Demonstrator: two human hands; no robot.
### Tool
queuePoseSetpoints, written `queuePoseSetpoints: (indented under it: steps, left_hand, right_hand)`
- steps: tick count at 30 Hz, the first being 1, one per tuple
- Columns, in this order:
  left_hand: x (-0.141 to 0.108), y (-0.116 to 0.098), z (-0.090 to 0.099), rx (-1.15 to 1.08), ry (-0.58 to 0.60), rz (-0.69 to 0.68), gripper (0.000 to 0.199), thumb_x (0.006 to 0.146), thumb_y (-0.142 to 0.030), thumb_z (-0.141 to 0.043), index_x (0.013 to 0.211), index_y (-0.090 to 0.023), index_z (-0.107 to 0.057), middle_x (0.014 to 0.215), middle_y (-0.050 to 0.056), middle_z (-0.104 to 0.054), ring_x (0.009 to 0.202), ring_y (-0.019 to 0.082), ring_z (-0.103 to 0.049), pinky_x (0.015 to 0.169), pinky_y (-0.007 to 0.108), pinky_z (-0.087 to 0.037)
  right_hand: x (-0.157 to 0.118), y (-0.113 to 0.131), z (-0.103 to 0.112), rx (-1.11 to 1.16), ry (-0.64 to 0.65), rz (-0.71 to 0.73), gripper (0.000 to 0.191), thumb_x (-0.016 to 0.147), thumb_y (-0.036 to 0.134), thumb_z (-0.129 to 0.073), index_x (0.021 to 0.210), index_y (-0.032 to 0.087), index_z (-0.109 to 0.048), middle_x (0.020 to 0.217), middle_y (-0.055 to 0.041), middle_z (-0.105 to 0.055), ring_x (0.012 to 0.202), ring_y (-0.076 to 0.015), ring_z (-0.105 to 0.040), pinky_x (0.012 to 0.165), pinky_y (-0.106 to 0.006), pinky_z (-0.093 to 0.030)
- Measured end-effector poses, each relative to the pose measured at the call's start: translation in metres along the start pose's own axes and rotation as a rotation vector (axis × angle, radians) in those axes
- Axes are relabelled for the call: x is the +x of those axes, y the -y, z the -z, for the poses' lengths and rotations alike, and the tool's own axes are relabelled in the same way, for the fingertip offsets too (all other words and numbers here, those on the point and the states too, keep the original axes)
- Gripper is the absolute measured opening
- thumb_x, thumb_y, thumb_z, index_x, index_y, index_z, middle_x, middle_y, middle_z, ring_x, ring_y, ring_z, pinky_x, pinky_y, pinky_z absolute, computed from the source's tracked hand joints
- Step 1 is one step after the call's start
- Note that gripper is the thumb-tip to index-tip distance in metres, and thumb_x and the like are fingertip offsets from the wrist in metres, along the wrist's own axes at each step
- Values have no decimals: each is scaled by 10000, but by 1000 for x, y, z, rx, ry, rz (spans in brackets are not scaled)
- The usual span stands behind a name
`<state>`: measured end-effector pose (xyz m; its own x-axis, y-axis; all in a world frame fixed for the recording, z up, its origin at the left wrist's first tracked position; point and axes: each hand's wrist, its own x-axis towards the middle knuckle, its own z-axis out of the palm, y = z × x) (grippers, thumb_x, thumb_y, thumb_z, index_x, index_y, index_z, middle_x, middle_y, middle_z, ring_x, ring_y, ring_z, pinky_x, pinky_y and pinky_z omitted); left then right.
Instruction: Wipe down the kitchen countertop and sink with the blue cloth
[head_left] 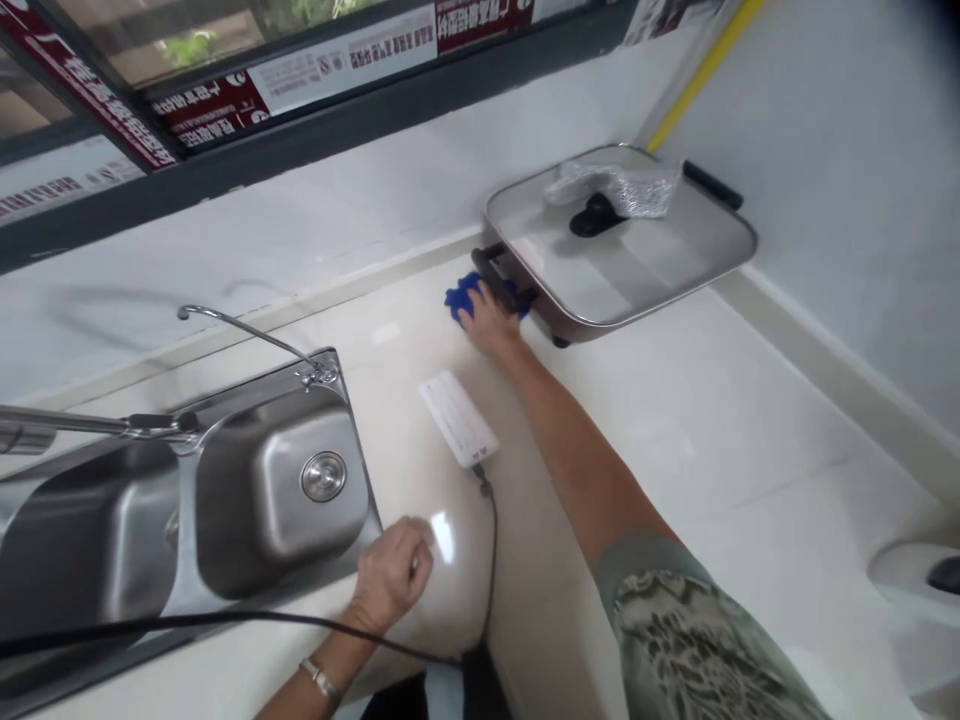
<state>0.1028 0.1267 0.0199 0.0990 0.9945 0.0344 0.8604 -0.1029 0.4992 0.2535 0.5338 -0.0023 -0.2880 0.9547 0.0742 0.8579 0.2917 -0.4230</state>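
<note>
My right hand reaches out to the back of the counter and presses on a bunched blue cloth. Its fingers partly pass under the black side handle of a rectangular electric pan, so their tips are hidden. A glass lid covers the pan, with crumpled bubble wrap beside its black knob. Beside the sink, my left hand rests on the counter's front part, its fingers curled into a loose fist with nothing seen in it.
A white power bank with a black cable lies on the pale counter. At left is a double steel sink with a thin curved tap. A white rounded object stands at right. Window and walls bound the back.
</note>
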Motion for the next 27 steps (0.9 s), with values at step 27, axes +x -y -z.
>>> queuePoseSetpoints:
  steps: [27]
  left_hand:
    - [16,5,3,46,27,54,192,912,-212,-496,989,-210,-672,880,24,-708,743,149,-634,661,258,-418]
  right_hand:
    - [-334,-120,78,-214,-157,-133,537,1040,436,-417,1481,158,-546,1635,-118,-412,1507,-347,-331,1210,-540,-294]
